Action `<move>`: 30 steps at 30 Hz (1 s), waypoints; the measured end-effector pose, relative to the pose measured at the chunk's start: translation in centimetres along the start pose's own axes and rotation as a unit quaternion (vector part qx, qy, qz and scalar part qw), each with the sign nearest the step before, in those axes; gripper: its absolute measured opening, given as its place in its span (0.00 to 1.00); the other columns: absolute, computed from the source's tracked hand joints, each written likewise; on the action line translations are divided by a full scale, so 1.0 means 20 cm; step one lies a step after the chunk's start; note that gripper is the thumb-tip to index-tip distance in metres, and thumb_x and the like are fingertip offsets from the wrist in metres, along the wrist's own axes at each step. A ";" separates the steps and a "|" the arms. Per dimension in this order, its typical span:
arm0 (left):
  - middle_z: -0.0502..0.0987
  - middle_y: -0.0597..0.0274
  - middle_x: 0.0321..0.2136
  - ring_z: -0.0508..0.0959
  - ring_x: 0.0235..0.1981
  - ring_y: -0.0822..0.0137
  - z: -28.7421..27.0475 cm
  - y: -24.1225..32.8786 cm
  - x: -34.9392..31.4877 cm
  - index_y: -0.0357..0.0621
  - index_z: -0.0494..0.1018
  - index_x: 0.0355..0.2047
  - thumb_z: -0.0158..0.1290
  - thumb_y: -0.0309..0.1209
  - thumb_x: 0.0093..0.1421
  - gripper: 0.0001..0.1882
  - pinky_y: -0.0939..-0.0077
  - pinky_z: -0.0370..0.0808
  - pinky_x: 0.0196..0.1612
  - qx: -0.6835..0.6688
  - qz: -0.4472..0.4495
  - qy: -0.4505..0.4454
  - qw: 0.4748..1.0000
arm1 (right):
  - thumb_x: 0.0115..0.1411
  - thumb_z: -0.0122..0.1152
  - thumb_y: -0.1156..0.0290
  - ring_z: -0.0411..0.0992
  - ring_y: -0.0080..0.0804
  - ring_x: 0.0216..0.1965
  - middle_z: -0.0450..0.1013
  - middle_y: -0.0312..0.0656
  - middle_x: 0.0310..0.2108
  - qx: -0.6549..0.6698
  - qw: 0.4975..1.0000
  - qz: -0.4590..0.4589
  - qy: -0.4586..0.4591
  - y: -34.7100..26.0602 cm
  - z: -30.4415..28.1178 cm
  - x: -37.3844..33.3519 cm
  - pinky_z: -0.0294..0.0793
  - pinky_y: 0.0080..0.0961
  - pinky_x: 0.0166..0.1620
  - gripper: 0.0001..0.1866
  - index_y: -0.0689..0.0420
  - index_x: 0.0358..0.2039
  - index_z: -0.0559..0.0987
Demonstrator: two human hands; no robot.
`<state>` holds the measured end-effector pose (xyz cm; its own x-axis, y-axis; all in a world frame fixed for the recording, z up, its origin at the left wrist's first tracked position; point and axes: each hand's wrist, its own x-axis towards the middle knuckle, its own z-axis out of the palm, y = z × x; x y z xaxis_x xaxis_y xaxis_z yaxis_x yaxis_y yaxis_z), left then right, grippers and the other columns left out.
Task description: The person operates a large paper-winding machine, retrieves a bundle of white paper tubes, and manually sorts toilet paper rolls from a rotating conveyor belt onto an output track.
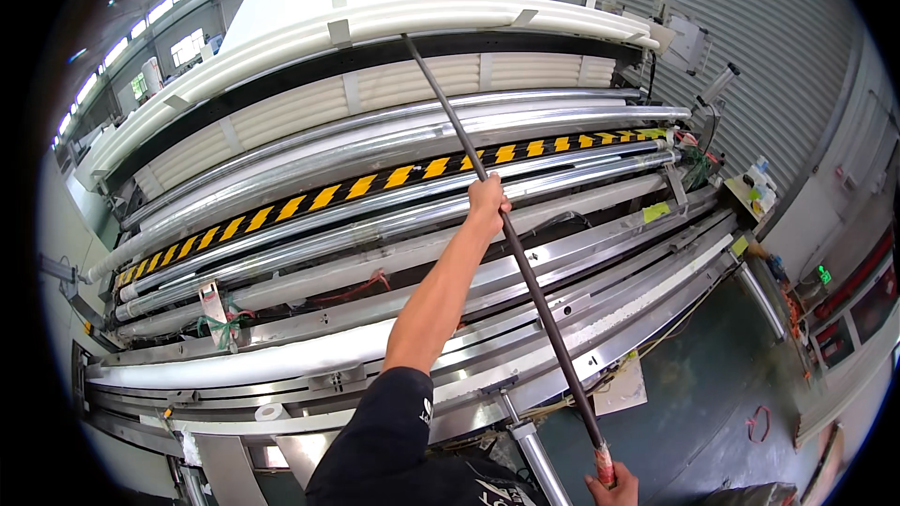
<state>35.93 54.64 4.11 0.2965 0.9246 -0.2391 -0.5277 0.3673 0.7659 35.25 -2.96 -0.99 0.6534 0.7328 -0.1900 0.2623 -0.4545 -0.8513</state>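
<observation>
A long dark pole point(530, 276) slants across the machine from the lower right to the upper middle. My left hand point(487, 202) is closed around it partway along, with my arm stretched forward. Low in the view, my right hand point(614, 489) is closed on the pole's near end, just by a reddish-white wrapped section. The far tip reaches the lower edge of the curved white padded tubes point(394, 21) at the top of the machine; whether it touches them I cannot tell. Behind the pole run shiny metal rollers point(581, 120) and a yellow-and-black striped bar point(361, 186).
A white roll point(253, 364) lies along the machine's near left side, with a small tape roll point(271, 411) below it. Metal rails point(600, 319) stand before me. Cables lie by the dark green floor point(698, 394). A grey roller shutter point(750, 66) stands at right.
</observation>
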 end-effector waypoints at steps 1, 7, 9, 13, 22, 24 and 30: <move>0.59 0.66 0.15 0.58 0.12 0.73 -0.04 0.01 0.02 0.40 0.61 0.29 0.45 0.34 0.66 0.12 0.77 0.57 0.11 -0.001 0.001 0.009 1.000 | 0.56 0.64 0.69 0.59 0.17 0.23 0.64 0.30 0.20 0.010 1.000 -0.005 0.006 -0.04 0.01 -0.01 0.64 0.19 0.27 0.09 0.60 0.31 0.74; 0.58 0.67 0.14 0.57 0.10 0.73 -0.04 0.13 0.07 0.44 0.59 0.26 0.43 0.36 0.66 0.13 0.76 0.55 0.11 0.043 0.014 0.007 0.999 | 0.54 0.64 0.73 0.58 0.16 0.24 0.62 0.27 0.21 0.039 0.999 0.004 -0.027 -0.12 0.06 0.06 0.62 0.17 0.27 0.08 0.60 0.30 0.73; 0.57 0.68 0.16 0.57 0.12 0.75 0.00 0.05 -0.02 0.44 0.59 0.28 0.43 0.33 0.67 0.11 0.78 0.55 0.12 0.013 -0.002 -0.008 1.000 | 0.53 0.64 0.73 0.57 0.16 0.23 0.61 0.26 0.20 0.114 0.993 0.025 -0.028 -0.07 0.03 0.05 0.60 0.17 0.26 0.08 0.59 0.28 0.72; 0.56 0.70 0.16 0.56 0.11 0.75 -0.13 0.02 0.01 0.44 0.58 0.28 0.44 0.31 0.66 0.10 0.78 0.54 0.11 -0.019 0.019 -0.023 0.999 | 0.53 0.64 0.73 0.57 0.17 0.23 0.60 0.26 0.20 0.064 0.997 0.037 -0.028 -0.10 0.05 0.05 0.61 0.19 0.26 0.08 0.58 0.27 0.72; 0.57 0.70 0.16 0.56 0.11 0.77 -0.08 0.04 -0.05 0.45 0.59 0.27 0.45 0.31 0.65 0.10 0.79 0.55 0.11 -0.049 0.025 -0.037 0.998 | 0.53 0.65 0.75 0.58 0.14 0.24 0.61 0.25 0.21 0.111 0.992 0.048 -0.033 0.07 0.02 0.09 0.60 0.15 0.27 0.08 0.58 0.30 0.74; 0.56 0.71 0.15 0.56 0.11 0.78 -0.17 0.06 0.03 0.45 0.58 0.26 0.45 0.31 0.65 0.11 0.80 0.54 0.11 -0.036 0.005 0.005 0.999 | 0.54 0.65 0.74 0.58 0.14 0.24 0.61 0.25 0.21 0.090 0.995 0.032 -0.039 0.02 0.07 0.09 0.61 0.16 0.27 0.07 0.58 0.31 0.74; 0.56 0.72 0.16 0.54 0.13 0.77 -0.10 0.03 -0.12 0.49 0.58 0.24 0.42 0.34 0.69 0.14 0.80 0.55 0.14 -0.026 -0.009 -0.030 0.999 | 0.50 0.66 0.69 0.57 0.17 0.22 0.62 0.29 0.18 0.051 0.994 0.086 -0.037 -0.03 -0.01 0.07 0.61 0.20 0.26 0.12 0.58 0.25 0.71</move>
<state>33.39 52.81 3.90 0.3527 0.9105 -0.2157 -0.5613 0.3903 0.7298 36.23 -1.76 -0.70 0.6281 0.6848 -0.3696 0.0748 -0.5259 -0.8472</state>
